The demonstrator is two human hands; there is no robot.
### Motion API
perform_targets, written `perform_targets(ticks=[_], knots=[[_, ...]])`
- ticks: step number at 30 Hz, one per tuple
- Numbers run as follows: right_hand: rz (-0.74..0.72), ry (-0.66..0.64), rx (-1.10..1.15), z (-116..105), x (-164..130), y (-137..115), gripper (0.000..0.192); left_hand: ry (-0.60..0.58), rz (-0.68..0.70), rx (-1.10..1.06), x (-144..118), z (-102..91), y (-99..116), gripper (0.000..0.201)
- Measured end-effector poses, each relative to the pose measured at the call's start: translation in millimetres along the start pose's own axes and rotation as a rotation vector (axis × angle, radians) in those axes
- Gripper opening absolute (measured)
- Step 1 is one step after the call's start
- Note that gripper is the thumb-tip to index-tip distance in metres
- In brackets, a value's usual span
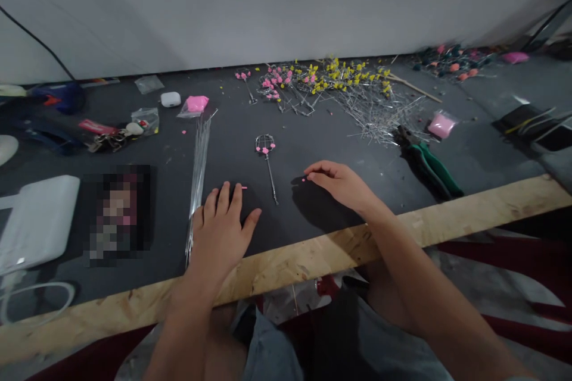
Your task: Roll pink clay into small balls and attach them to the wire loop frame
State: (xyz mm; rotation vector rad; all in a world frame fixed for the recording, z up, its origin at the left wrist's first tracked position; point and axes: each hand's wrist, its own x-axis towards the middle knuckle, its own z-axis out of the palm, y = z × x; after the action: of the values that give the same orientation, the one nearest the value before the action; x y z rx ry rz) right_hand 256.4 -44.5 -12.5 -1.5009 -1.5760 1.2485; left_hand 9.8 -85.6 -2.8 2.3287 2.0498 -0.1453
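My left hand [222, 229] lies palm down on the dark tabletop with its fingers spread. A thin pink strip of clay [244, 187] pokes out beside its index fingertip; the rest is hidden. Thumb and fingers of my right hand [335, 183] are pinched together just above the table, with a tiny pink clay bit [303, 180] at their tips. Between the hands lies a wire ornament [270, 175], a twisted stem with a rounded wire head dotted with pink pieces. A bundle of straight wires [199, 161] runs under or beside my left hand.
Finished-looking wire pieces with pink [277, 80] and yellow tips [344, 74] are heaped at the back. Green-handled pliers [429, 166] and a pink clay packet [442, 124] lie right. Another clay packet [196, 103], keys [109, 138] and a white power bank [42, 220] lie left.
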Motion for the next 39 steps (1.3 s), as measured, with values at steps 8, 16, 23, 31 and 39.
perform_targets(ticks=[8, 16, 23, 31, 39], knots=[[-0.026, -0.005, -0.006, 0.5, 0.7, 0.1, 0.023, -0.004, -0.038, -0.021, 23.6, -1.3, 7.8, 0.063], [-0.007, -0.016, -0.012, -0.2, -3.4, -1.3, 0.023, 0.002, -0.041, -0.004, -2.1, -3.0, 3.6, 0.057], [-0.018, -0.012, -0.028, 1.8, -3.1, -0.4, 0.022, 0.010, -0.043, -0.043, 10.3, -0.6, 9.5, 0.060], [-0.040, -0.008, -0.032, 2.3, -2.3, 3.4, 0.023, 0.035, -0.053, -0.200, 24.1, 1.7, -2.6, 0.052], [-0.035, -0.002, -0.042, 1.4, -2.6, 2.3, 0.024, 0.059, -0.019, -0.212, 18.0, 0.1, -13.6, 0.049]])
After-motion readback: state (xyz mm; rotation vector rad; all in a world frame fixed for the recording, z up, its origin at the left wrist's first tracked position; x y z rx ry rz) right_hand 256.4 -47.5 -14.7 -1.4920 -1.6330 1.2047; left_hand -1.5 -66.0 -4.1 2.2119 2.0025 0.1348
